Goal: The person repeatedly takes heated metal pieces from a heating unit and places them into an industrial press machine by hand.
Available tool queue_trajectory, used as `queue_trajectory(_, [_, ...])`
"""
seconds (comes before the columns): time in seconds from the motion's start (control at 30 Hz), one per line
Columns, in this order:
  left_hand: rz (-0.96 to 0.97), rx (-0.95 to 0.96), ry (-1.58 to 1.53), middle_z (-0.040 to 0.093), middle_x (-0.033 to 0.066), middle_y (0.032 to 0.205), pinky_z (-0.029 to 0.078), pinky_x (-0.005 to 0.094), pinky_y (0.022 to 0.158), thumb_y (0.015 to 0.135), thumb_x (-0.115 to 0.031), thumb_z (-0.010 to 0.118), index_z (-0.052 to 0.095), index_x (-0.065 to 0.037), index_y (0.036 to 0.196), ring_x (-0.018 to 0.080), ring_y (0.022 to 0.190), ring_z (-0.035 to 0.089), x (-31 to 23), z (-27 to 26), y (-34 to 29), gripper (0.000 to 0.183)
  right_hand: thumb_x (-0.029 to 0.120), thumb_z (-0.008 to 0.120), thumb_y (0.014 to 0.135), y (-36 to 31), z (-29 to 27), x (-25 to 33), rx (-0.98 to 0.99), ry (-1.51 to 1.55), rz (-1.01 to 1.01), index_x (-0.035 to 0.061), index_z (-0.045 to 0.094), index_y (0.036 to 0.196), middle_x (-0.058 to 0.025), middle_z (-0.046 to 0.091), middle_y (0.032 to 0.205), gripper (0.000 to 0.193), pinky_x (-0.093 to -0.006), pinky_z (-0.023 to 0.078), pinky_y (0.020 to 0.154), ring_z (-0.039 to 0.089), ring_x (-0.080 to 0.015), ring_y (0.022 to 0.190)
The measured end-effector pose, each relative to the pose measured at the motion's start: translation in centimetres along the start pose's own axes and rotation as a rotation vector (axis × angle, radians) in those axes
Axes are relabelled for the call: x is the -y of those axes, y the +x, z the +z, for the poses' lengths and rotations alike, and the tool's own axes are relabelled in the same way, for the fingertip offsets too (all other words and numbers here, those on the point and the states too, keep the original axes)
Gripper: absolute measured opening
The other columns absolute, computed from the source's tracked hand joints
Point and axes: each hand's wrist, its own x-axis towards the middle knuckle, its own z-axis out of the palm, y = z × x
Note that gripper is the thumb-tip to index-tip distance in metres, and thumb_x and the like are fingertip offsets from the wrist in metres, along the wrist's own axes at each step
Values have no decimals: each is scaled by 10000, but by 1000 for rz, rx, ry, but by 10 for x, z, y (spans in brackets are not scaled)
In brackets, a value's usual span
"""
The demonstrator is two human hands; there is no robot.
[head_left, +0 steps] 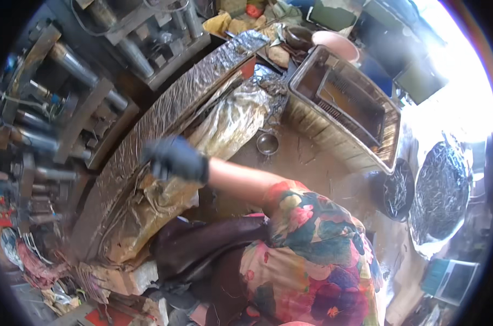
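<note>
My right hand [173, 158], in a dark glove, reaches over the near edge of the long workbench [154, 122]. Motion smears its fingers, so I cannot make out whether anything is in them. A bare forearm and a floral sleeve [317, 217] lead back from it. Beneath the hand, a crumpled brownish plastic sheet [159, 204] drapes over the bench edge. A lighter stretch of sheeting [233, 122] hangs farther along. Dark brown cloth [203, 242] covers my lap beside the bench. My left hand is out of view.
Machines with metal columns [72, 62] stand behind the bench. A small metal bowl [267, 143] lies on the floor. Beyond it are a grimy plastic crate [333, 138], a pink basin [336, 44], a dark bucket [396, 190] and a lined round container [441, 195] of thin dark pieces.
</note>
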Motion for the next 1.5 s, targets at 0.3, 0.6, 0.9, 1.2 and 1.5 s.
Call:
queue_trajectory(0.3, [-291, 530, -1152, 535, 78, 1161, 457, 330, 741, 922, -210, 488, 485, -66, 1157, 188, 962, 526, 2, 3, 20, 275, 102, 581, 801, -67, 148, -90, 768, -472, -506, 32, 630, 990, -111, 634, 941, 208, -349, 484, 786, 603, -273, 863])
queue_trajectory(0.6, [-127, 218, -1332, 480, 141, 1329, 401, 459, 1020, 825, -80, 651, 347, -76, 1352, 314, 1233, 462, -18, -20, -15, 609, 239, 556, 889, -120, 235, -109, 946, -296, -117, 29, 635, 1048, -112, 652, 956, 275, -328, 474, 750, 606, -187, 800])
queue_trajectory(0.9, [-14, 198, -1265, 398, 104, 1410, 280, 452, 1091, 878, -187, 587, 294, -100, 1412, 284, 1308, 361, -15, -24, -21, 615, 227, 541, 887, -125, 248, -118, 1083, 206, 900, 14, 602, 1061, -108, 620, 834, 282, -304, 468, 694, 593, -187, 764])
queue_trajectory(1.2, [-16, 11, -1224, 517, 70, 1272, 459, 347, 878, 900, -178, 567, 348, -104, 1378, 195, 1085, 539, -30, -39, -27, 531, 20, 524, 852, -98, 355, -117, 954, 58, 670, 24, 563, 860, -46, 550, 694, 40, -236, 409, 440, 509, -123, 504])
queue_trajectory(1.5, [-72, -92, -1224, 552, 57, 1000, 511, 300, 688, 901, -111, 568, 366, -96, 1307, 160, 803, 569, -25, -45, -34, 454, 200, 494, 944, -70, 413, -149, 881, 19, 690, 34, 609, 919, -15, 561, 638, 204, -217, 372, 429, 493, -90, 484])
